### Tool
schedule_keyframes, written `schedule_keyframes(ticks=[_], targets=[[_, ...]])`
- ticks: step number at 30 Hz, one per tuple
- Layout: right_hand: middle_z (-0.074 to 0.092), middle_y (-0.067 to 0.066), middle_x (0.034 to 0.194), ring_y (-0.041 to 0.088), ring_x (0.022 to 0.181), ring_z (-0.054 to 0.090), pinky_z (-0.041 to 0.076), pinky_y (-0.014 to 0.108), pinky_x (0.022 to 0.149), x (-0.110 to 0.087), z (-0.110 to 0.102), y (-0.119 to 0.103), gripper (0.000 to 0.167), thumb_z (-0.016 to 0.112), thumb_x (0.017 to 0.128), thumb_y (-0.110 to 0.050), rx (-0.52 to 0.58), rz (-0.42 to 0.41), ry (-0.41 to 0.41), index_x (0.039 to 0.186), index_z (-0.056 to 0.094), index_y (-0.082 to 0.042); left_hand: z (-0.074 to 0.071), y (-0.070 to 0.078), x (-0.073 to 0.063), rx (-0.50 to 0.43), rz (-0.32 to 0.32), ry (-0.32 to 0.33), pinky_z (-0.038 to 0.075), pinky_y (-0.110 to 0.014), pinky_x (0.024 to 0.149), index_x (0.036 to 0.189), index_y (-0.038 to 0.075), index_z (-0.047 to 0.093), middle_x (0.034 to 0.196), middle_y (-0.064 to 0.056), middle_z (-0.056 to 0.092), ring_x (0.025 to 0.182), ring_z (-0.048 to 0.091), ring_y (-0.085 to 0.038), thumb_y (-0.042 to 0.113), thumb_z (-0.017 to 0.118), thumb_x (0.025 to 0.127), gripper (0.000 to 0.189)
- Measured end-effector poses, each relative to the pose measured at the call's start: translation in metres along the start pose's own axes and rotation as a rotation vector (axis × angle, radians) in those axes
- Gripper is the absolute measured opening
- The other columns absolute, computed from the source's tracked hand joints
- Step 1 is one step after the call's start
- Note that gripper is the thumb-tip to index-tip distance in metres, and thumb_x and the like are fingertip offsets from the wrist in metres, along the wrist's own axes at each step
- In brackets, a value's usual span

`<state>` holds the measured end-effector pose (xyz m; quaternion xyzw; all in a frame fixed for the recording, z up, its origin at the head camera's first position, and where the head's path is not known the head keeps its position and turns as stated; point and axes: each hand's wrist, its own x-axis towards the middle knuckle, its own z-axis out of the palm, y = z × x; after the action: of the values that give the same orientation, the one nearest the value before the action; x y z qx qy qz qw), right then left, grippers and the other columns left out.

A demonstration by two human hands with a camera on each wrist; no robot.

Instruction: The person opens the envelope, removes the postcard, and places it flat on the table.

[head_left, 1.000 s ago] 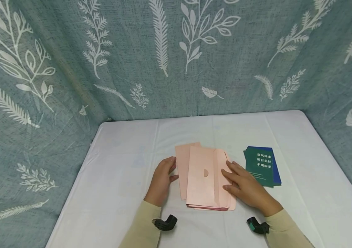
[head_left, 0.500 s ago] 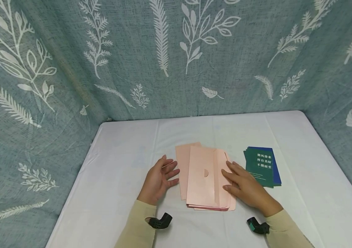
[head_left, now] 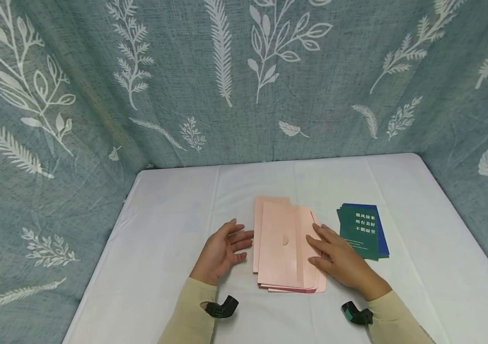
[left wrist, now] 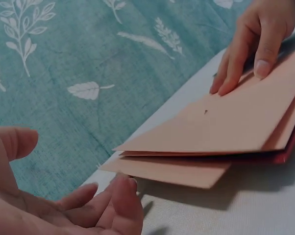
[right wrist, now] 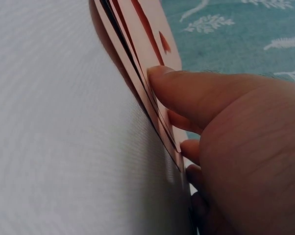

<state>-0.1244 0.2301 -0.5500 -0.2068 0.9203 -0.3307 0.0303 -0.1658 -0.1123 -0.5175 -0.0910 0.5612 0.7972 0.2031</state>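
A stack of pink envelopes [head_left: 277, 258] lies in the middle of the white table, slightly uneven at its edges. One envelope [head_left: 258, 222] sticks out at the stack's left side, lower than the top one. My left hand [head_left: 220, 251] is just left of it, palm facing the stack, fingers relaxed and holding nothing; whether the fingertips touch the edge I cannot tell. My right hand [head_left: 340, 255] rests on the stack's right side, its fingertips on the top envelope. In the right wrist view the thumb [right wrist: 182, 90] lies against the envelopes' flap side.
Dark green and blue cards [head_left: 360, 231] with white lettering lie in a small pile beyond my right hand. A blue-green curtain [head_left: 244, 129] with white leaf patterns stands behind the table [head_left: 175, 200] and along both sides.
The protruding lower envelope has slid right, further under the stack. My left hand has drawn back a little, its fingers spreading. My right hand stays in place on the stack.
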Motion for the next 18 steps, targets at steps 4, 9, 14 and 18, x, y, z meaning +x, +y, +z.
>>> schedule_keyframes(ticks=[4, 9, 14, 18], targets=[[0.035, 0.018, 0.173, 0.045, 0.160, 0.023, 0.030, 0.073, 0.117, 0.000, 0.000, 0.001, 0.061, 0.075, 0.106, -0.033, 0.006, -0.001, -0.002, 0.158, 0.057, -0.006, 0.003, 0.000, 0.002, 0.106, 0.024, -0.022, 0.058, -0.034, 0.077, 0.149, -0.009, 0.051, 0.134, -0.025, 0.066, 0.105, 0.070, -0.025, 0.038, 0.060, 0.111, 0.061], [0.036, 0.018, 0.172, 0.046, 0.159, 0.024, 0.031, 0.072, 0.117, 0.000, 0.000, 0.002, 0.061, 0.075, 0.105, -0.031, 0.009, -0.008, 0.001, 0.158, 0.058, -0.006, 0.007, -0.001, 0.008, 0.151, 0.031, -0.032, 0.063, -0.042, 0.084, 0.151, -0.007, 0.048, 0.127, -0.026, 0.064, 0.105, 0.073, -0.031, 0.029, 0.062, 0.111, 0.056], [0.036, 0.018, 0.172, 0.045, 0.159, 0.024, 0.031, 0.072, 0.117, 0.000, 0.000, 0.002, 0.061, 0.076, 0.105, -0.030, 0.013, -0.008, 0.002, 0.158, 0.058, -0.006, 0.008, -0.004, 0.018, 0.149, 0.015, -0.047, 0.064, -0.043, 0.077, 0.156, -0.002, 0.047, 0.117, -0.022, 0.069, 0.094, 0.075, -0.027, 0.013, 0.061, 0.110, 0.050], [0.036, 0.018, 0.172, 0.045, 0.160, 0.024, 0.031, 0.071, 0.117, 0.000, -0.001, 0.002, 0.061, 0.076, 0.105, -0.030, 0.014, -0.002, 0.002, 0.158, 0.058, -0.006, 0.009, -0.007, 0.022, 0.173, 0.019, -0.066, 0.064, -0.041, 0.071, 0.156, 0.000, 0.048, 0.114, -0.021, 0.074, 0.090, 0.077, -0.026, 0.008, 0.062, 0.108, 0.050]])
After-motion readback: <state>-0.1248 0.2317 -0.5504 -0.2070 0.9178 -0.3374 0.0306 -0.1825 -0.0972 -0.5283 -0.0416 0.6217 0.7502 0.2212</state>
